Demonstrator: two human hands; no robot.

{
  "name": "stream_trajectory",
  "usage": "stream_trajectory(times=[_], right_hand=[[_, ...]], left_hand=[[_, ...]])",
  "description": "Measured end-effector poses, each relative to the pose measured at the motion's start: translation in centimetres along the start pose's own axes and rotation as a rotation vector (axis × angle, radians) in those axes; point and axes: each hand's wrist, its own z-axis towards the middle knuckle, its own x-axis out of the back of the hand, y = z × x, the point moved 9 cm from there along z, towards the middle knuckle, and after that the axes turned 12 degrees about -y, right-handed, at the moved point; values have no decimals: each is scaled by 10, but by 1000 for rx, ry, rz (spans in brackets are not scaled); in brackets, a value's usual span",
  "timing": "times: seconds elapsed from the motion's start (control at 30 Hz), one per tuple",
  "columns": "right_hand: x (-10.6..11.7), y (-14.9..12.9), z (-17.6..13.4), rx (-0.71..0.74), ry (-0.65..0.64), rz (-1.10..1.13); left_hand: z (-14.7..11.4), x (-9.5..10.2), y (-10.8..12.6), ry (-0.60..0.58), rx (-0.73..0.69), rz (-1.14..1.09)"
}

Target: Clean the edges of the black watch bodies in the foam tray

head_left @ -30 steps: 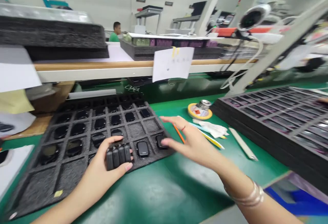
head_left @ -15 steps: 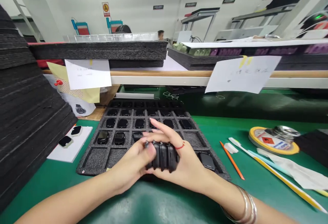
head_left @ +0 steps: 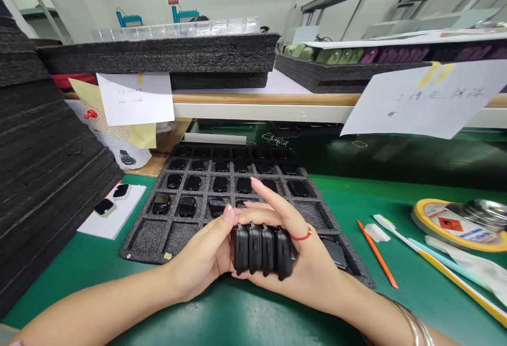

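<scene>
A row of several black smartwatch bodies [head_left: 261, 251] stands pressed side by side between my hands, their side edges facing me. My right hand [head_left: 317, 261], with a red string at the base of a finger, wraps round them from the right; its index finger points up and left. My left hand [head_left: 198, 256] closes on the row's left end, the thumb raised along it and the other fingers partly hidden behind. Beneath and beyond lies a dark foam tray [head_left: 148, 235] whose compartments hold more black smartwatches [head_left: 193, 183]. One larger dark piece [head_left: 335, 252] lies at its right, partly behind my right wrist.
At left, two pale-framed watches [head_left: 104, 207] lie on a white pad [head_left: 114, 222] by stacked black foam [head_left: 51, 177]. On the right are an orange stick [head_left: 378, 253], a toothbrush [head_left: 420, 251], a tape roll [head_left: 423, 224] and a metal-topped container [head_left: 485, 214]. A shelf [head_left: 261, 111] crosses behind.
My left thumb has lifted off the front of the watch row and now points up at its left end. The view has shifted, so hands and row sit a little further right and lower.
</scene>
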Motion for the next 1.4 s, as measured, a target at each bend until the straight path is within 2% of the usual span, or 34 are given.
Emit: stream_trajectory(times=[0.23, 0.47, 0.6, 0.73, 0.9, 0.97, 1.07, 1.13, 1.2, 1.27, 1.33, 1.4], right_hand=[[-1, -3, 2, 55, -13, -56], [-5, 4, 2, 25, -16, -56], [-9, 8, 1, 33, -37, -116], [-11, 11, -1, 30, -74, -77], [-12, 14, 0, 32, -83, -39], [-15, 15, 0, 34, -86, -31], [-19, 14, -2, -22, -127, -80], [-19, 11, -7, -72, -180, -144], [-11, 7, -16, -114, -230, -222], [8, 8, -29, -191, -225, -330], [42, 19, -51, -378, -155, -549], [85, 33, -81, -639, -70, -842]], left_hand=[[2, 4, -3, -63, -37, -5], [3, 9, -6, -47, -6, 30], [4, 6, 2, -55, -51, 163], [5, -1, 10, -92, -113, 375], [2, 0, 15, -5, -154, 445], [-1, 7, 14, 76, -151, 450], [-6, 27, 2, 238, -54, 472], [-6, 38, -8, 265, 25, 516], [0, 43, -16, 203, 52, 508], [6, 47, -29, 139, 123, 471], [8, 50, -37, 126, 193, 466], [7, 52, -40, 164, 225, 473]])
